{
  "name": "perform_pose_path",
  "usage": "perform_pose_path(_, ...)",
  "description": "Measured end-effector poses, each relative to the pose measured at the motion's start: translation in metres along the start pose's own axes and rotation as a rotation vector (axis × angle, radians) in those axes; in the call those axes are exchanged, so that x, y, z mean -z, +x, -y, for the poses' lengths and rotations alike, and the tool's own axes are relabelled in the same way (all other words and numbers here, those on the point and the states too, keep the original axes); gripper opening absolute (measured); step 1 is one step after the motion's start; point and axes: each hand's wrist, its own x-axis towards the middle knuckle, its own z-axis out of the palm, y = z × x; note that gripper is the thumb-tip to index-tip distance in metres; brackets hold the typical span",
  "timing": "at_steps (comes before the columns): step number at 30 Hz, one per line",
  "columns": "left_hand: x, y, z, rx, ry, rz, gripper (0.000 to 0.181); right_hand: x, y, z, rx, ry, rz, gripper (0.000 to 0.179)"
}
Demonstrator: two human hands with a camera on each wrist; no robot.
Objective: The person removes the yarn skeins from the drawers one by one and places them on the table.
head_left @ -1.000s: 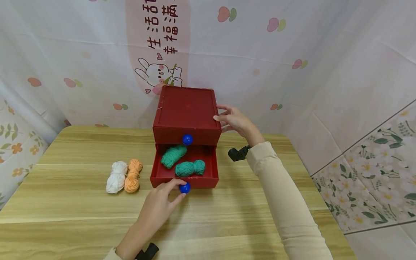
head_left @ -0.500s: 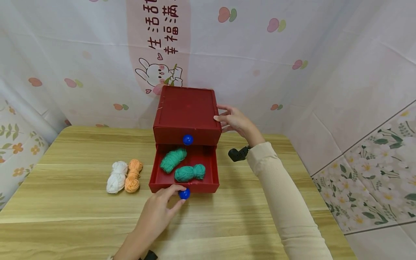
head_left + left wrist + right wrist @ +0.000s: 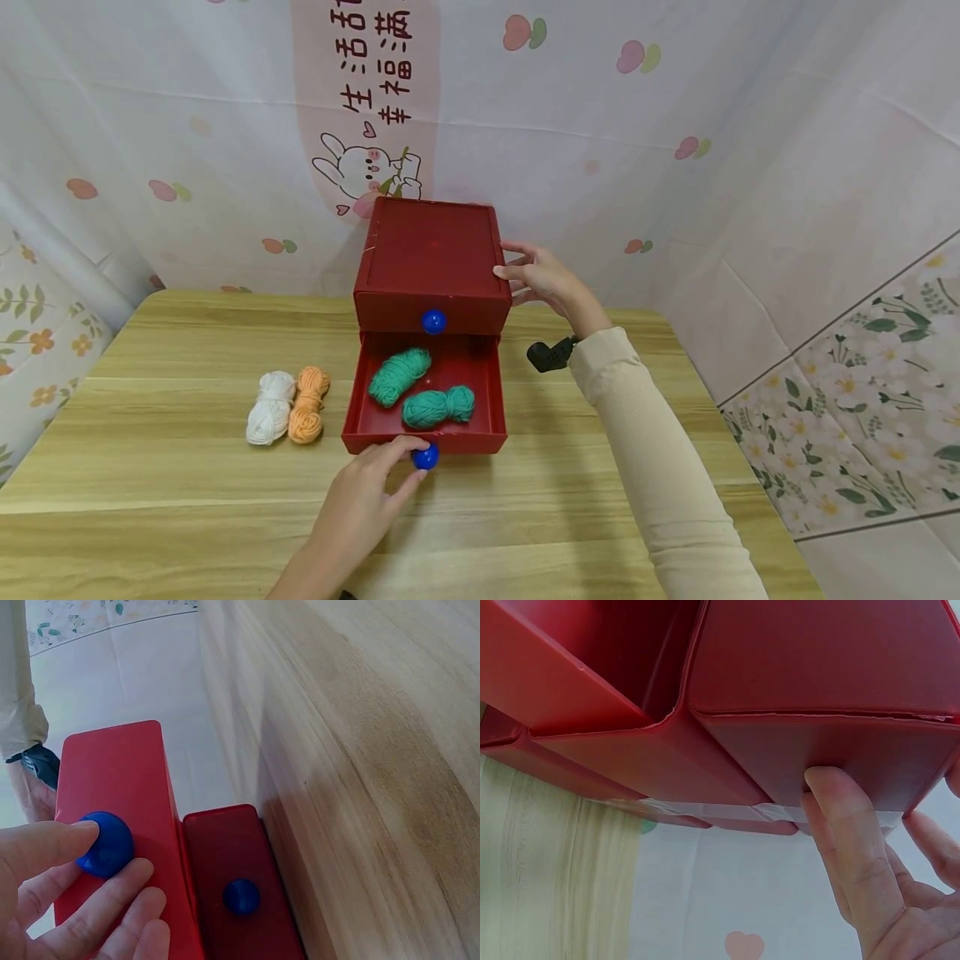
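A red cabinet (image 3: 435,250) stands at the back of the wooden table with one drawer (image 3: 476,444) pulled out under the top one. Two teal yarn skeins, a left skein (image 3: 400,375) and a right skein (image 3: 438,407), lie inside. My left hand (image 3: 358,500) pinches that drawer's blue knob (image 3: 112,846) between thumb and fingers. In the left wrist view a lower drawer (image 3: 225,832) with its own blue knob (image 3: 241,897) sits closed beside the table surface. My right hand (image 3: 546,279) rests against the cabinet's right side, fingers fairly straight, thumb at the top edge.
On the table left of the cabinet, a white yarn skein (image 3: 271,408) and an orange yarn skein (image 3: 308,405) lie side by side. A printed curtain (image 3: 585,125) hangs right behind the cabinet. The top drawer's blue knob (image 3: 433,322) juts out above the open drawer.
My left hand has drawn the drawer farther out toward me by its knob, and the teal skeins have come forward with it. My right hand stays in place on the cabinet.
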Motion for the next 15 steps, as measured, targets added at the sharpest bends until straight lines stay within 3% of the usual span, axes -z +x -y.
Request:
perform_pose_path(7, 0.006, 0.000, -0.002, 0.002, 0.049, 0.047, 0.028, 0.000, 0.000, 0.000, -0.001, -0.007, -0.004, 0.061)
perform_pose_path(15, 0.031, 0.007, -0.014, -0.023, 0.071, 0.106, 0.021, 0.001, 0.002, -0.002, -0.001, -0.003, -0.001, 0.061)
